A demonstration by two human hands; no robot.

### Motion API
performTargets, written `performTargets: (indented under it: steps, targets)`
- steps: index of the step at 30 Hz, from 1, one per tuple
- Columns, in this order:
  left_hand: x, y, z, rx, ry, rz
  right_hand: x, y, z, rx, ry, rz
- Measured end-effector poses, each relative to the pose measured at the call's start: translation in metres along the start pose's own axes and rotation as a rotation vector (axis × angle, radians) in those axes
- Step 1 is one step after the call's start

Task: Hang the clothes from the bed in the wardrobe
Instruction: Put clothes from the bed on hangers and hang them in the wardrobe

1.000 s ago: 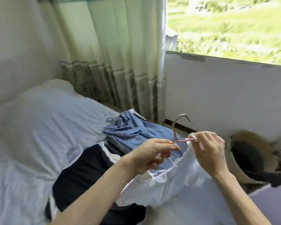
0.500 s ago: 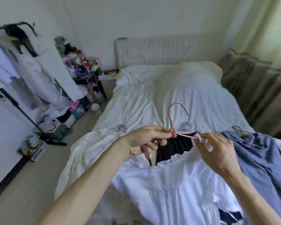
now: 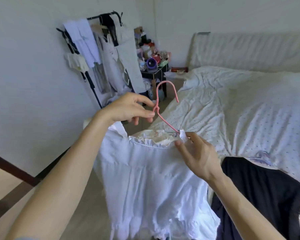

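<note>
Left hand [image 3: 128,108] pinches pink hanger [image 3: 164,108]; right hand [image 3: 196,156] open at white dress [image 3: 145,179]. Dress hangered, rack [image 3: 100,54] far left, dark garment [image 3: 260,187] still on bed [image 3: 232,108].

The hanger [image 3: 164,108] looks matt pink, perhaps coated; the dress [image 3: 151,181] is thin white cloth; the sheet [image 3: 249,108] is creased, dotted cloth.

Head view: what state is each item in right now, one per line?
Pink wire hanger: held up, inside white garment.
White ruffled garment: hanging on hanger.
Left hand: pinching hanger neck.
Right hand: open, fingertips at strap.
Black garment: lying on bed.
Black clothes rack: loaded with clothes.
</note>
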State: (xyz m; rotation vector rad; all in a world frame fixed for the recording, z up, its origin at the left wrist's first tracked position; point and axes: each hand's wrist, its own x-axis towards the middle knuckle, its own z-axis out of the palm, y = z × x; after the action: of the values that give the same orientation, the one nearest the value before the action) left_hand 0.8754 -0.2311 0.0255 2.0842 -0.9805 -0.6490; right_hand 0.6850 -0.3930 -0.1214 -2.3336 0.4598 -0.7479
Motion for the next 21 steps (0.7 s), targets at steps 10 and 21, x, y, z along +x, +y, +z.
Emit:
performTargets:
  steps: [10,21]
  targets:
    - [0.225,-0.119,0.003,-0.008,-0.034,0.083,0.122,0.097,0.097,-0.003,-0.061,0.389]
    - [0.443,-0.301,0.104,0.076,0.021,-0.012,0.157,0.242,0.225,-0.285,-0.295,0.703]
